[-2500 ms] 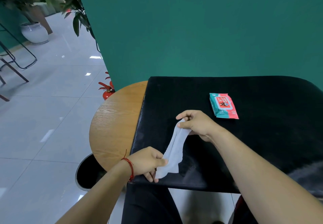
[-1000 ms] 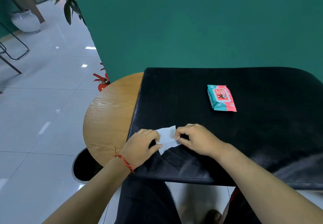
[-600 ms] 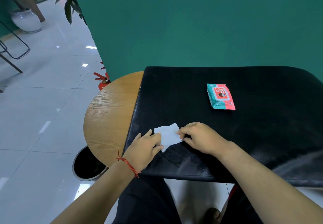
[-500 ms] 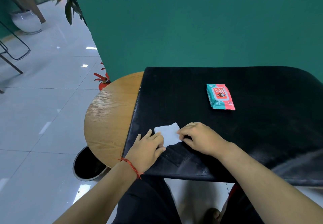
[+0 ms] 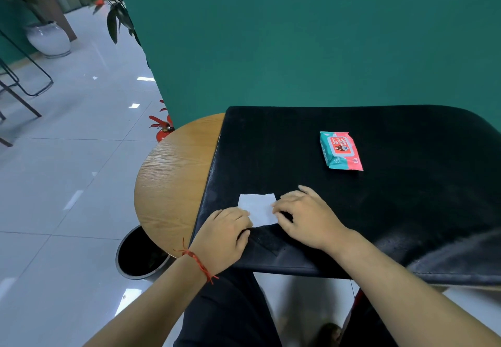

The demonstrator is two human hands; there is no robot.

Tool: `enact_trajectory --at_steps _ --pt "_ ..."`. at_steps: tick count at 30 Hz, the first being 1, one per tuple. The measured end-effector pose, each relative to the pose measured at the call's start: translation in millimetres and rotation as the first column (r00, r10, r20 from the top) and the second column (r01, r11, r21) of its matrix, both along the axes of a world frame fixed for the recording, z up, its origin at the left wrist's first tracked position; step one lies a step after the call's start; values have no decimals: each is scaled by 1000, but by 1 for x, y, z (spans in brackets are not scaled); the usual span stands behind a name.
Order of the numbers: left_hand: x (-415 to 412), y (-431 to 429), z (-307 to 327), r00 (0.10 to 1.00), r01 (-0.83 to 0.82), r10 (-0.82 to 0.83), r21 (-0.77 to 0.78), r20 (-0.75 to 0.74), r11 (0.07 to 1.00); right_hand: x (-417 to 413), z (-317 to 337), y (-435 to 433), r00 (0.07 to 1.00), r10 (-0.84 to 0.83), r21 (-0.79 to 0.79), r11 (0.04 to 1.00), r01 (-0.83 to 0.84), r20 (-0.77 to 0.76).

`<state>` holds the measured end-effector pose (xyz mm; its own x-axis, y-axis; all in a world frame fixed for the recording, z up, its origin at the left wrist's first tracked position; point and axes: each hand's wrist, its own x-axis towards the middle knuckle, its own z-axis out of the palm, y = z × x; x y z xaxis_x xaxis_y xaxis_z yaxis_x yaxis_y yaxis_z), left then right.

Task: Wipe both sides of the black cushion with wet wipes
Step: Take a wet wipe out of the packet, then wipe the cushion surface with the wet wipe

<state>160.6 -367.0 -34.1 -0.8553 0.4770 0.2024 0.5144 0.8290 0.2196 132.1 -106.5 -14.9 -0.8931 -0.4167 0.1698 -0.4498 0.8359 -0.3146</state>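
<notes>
- We see the left hand (image 5: 226,234) lying palm down on the black cushion (image 5: 393,197). Its fingers are nearly straight and rest on the near left corner of the wet wipe (image 5: 257,208). It presses rather than grips.
- A red string (image 5: 199,262) is tied around the left wrist.
- The right hand (image 5: 306,219) is spread palm down just right of the wipe, its fingers loosely bent. Their tips touch the wipe's right edge. We see nothing held inside this hand either.
- The wet wipe is a small white rectangle lying flat between the two hands, near the cushion's front left corner.
- The black cushion lies flat on a round wooden bench (image 5: 173,178) and covers most of it. Only the bench's left part shows bare. The cushion's near edge overhangs towards the person's dark-clothed legs.
- A teal and red pack of wet wipes (image 5: 341,150) lies on the cushion, further back and to the right, well apart from both hands.
- Below the bench's left edge we see a round black bin (image 5: 138,254) on the floor (image 5: 67,170) of pale tiles.
- A red fire extinguisher (image 5: 162,130) stands behind the bench, at the foot of the green wall (image 5: 298,35).
- Far left, a white pot (image 5: 48,39) holds a leafy plant.
</notes>
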Motion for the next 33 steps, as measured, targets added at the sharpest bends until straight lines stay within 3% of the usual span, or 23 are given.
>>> enact_trajectory --at_steps 2,4,7,10,17,22,24,26,29,31,33 --pt "4 8 6 996 -84 77 183 45 980 2 0 -13 996 -47 -112 993 39 -70" --pt "3 25 13 986 -161 139 300 93 940 5 1 -28 999 -47 -171 984 43 -25" --pt "-4 41 10 977 -174 159 100 145 980 10 -10 -46 993 -9 -79 997 18 120" --pt "-9 29 -3 958 -168 186 -103 217 981 16 -25 -47 987 -52 63 997 43 151" --pt "-9 5 -27 976 -105 143 -221 163 969 27 -33 -49 979 -89 184 981 55 183" --pt "-11 11 -13 962 -157 170 -75 214 985 27 -15 -67 996 -89 118 989 85 29" --pt "-10 8 -14 970 -90 105 -79 217 993 29 -15 -77 995 -29 77 997 21 98" --pt "-15 0 -14 969 -89 74 54 236 995 30 -20 -84 985 -34 66 998 23 172" --pt "-33 -30 -9 951 -270 197 326 240 906 28 -29 -92 982 -73 118 992 53 174" --pt "-47 -52 -6 918 -382 305 363 252 850 31 -32 -100 982 -88 179 982 58 167" --pt "-60 -69 -4 880 -457 375 307 291 835 33 -33 -106 979 -102 212 975 63 177"
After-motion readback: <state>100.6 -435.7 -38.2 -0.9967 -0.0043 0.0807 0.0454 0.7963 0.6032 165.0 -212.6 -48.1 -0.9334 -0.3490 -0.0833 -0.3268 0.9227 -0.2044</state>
